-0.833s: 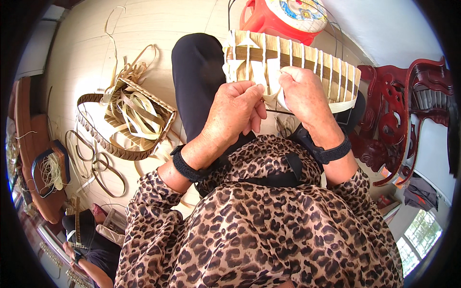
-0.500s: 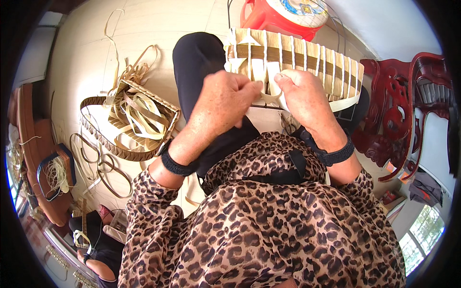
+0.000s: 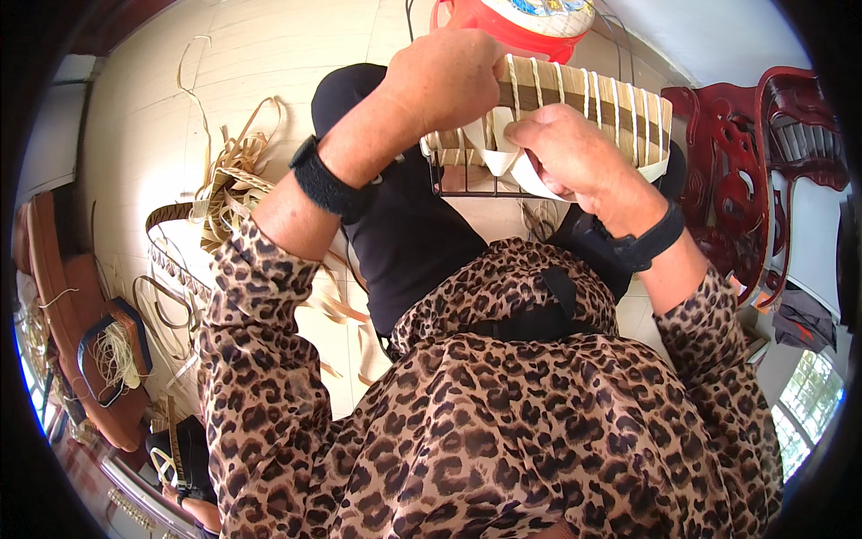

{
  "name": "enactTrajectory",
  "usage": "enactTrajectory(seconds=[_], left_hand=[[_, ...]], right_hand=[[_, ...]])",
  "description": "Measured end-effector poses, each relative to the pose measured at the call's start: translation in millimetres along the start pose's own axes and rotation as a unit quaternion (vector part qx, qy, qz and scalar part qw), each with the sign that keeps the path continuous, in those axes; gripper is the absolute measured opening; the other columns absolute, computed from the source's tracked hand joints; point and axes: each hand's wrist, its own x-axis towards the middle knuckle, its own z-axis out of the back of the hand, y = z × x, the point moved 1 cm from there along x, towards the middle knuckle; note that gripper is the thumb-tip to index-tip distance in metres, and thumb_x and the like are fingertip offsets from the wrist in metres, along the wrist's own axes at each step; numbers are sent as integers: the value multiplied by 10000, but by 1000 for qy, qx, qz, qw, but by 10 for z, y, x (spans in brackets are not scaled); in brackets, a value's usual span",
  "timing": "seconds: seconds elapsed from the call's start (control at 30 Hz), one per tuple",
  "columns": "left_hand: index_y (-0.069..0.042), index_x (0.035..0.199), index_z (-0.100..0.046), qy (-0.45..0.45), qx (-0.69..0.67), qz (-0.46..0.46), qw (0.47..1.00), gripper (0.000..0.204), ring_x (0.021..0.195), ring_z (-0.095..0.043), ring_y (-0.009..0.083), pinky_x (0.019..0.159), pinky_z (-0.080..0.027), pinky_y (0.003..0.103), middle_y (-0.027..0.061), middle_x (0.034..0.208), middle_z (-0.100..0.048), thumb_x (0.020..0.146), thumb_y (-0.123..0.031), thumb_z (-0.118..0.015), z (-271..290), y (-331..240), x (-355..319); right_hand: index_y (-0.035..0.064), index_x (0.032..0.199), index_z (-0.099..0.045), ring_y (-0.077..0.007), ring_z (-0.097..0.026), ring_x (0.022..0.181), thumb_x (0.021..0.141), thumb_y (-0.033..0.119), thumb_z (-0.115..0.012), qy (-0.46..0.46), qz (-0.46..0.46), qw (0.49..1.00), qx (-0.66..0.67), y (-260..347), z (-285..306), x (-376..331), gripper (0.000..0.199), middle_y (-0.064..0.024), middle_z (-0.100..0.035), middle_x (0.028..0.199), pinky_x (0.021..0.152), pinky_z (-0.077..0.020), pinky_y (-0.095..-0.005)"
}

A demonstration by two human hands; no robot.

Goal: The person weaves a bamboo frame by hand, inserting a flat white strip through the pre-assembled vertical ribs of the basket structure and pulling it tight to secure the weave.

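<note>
A half-woven basket (image 3: pixel 600 110) of pale and brown strips on a dark wire frame rests over my lap. My left hand (image 3: pixel 444 79) is raised above its left end, fingers closed on the top of the weave. My right hand (image 3: pixel 575 157) pinches a wide pale strip (image 3: pixel 503 166) that curls out of the basket's near wall. Both wrists wear black bands. My leopard-print top and black trousers fill the lower view.
Loose pale strips and a partly woven wire basket (image 3: pixel 193 229) lie on the tiled floor at left. A red tub (image 3: pixel 525 22) stands behind the basket. Carved dark-red wooden furniture (image 3: pixel 750 162) is at right. A blue-edged tray of fibres (image 3: pixel 112 350) sits far left.
My left hand has lifted from the basket's near wall to its upper left edge. The basket and both hands sit higher and closer in view. My right hand stays on the pale strip.
</note>
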Motion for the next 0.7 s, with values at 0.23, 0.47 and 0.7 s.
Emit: enactTrajectory(seconds=[0.23,0.47,0.7], left_hand=[[-27,738,-635,88,20,13,996,142,681,-603,337,666,-481,393,185,695,-609,681,-67,-511,21,-78,104],[-84,853,-666,205,221,-39,953,192,798,-634,266,719,-479,379,102,815,-654,682,-149,-609,239,-443,33],[-30,764,-627,141,253,-169,942,153,672,-634,298,622,-515,379,142,688,-623,641,-117,-596,185,-385,-6]], right_hand=[[-18,603,-522,-103,-317,319,808,124,-456,55,-92,987,121,-3,52,-115,258,-30,-412,458,318,-238,-264],[-18,637,-540,-89,-331,322,823,108,-452,49,-80,971,221,-27,-17,-140,241,-40,-448,485,312,-230,-250],[11,586,-509,-98,-322,324,820,113,-458,25,-66,964,256,-85,-90,-140,261,-45,-434,466,312,-209,-267]])
